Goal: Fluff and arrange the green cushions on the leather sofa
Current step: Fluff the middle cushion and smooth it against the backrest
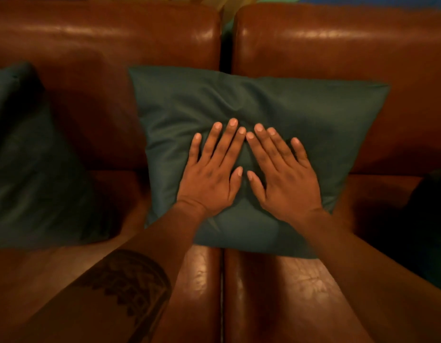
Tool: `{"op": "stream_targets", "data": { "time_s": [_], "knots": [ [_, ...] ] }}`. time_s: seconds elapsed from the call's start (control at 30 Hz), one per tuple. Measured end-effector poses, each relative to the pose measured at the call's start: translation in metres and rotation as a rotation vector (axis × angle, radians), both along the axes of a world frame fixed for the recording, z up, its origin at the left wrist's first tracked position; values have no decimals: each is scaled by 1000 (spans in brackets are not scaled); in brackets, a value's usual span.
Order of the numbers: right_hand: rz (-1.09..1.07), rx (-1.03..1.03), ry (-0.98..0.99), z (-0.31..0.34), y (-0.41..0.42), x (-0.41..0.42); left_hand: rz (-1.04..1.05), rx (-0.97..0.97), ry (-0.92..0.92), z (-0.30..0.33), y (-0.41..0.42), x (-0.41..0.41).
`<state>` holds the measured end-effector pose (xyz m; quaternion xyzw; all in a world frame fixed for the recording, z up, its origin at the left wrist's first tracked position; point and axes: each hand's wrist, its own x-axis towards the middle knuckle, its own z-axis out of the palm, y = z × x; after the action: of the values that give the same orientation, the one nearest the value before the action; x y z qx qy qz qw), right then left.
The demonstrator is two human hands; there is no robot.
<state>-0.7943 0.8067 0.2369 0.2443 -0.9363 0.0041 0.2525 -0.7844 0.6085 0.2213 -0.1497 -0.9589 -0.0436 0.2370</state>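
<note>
**Both palms flat on the middle cushion**

A square dark green fabric cushion stands at the centre of the frame, leaning against the backrest of the glossy brown leather sofa, right over the seam between its two sections. Its lower edge rests on the seat, straddling the gap between the two seat pads.

The left hand and the right hand lie side by side on the cushion's face, fingers straight and spread, fingertips nearly meeting. Neither grip closes on anything; both are fully open and only press. The fabric dimples and creases around them, so this looks like a pat or push to plump the filling and settle the cushion back against the rest.

A second dark green cushion leans at the left edge of the frame, well apart from the first and untouched. A dark shape at the far right edge is too dim to identify
</note>
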Motion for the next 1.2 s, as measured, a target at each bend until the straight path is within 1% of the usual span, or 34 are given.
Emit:
{"op": "stream_targets", "data": {
  "time_s": [0.1, 0.2, 0.33, 0.4, 0.47, 0.53, 0.67, 0.9, 1.2],
  "knots": [
    [4, 57, 31, -1, 32, 0, -53, -73, 37, 0, -18, -1],
    [-58, 66, 47, -1, 62, 2, -86, -108, 58, 6, -30, 0],
    [-97, 8, -8, 5, 56, 11, 52, -8, 53, 12, -31, 11],
    [-147, -61, -81, 12, 50, 16, 105, 42, 46, 16, -33, 16],
    [-236, -193, -145, 21, 39, 19, 152, 94, 40, 20, -30, 17],
    [-286, -286, -126, 27, 19, 19, 185, 117, 56, 23, -24, 19],
    [-300, -271, -127, 22, -14, 11, 183, 71, 40, 16, -22, 16],
    [-307, -265, -45, -12, -13, -13, 229, 42, 45, -14, -16, -4],
    [-308, -255, -68, -15, -12, -15, 232, 19, 17, -21, -17, -8]
  ]
}}
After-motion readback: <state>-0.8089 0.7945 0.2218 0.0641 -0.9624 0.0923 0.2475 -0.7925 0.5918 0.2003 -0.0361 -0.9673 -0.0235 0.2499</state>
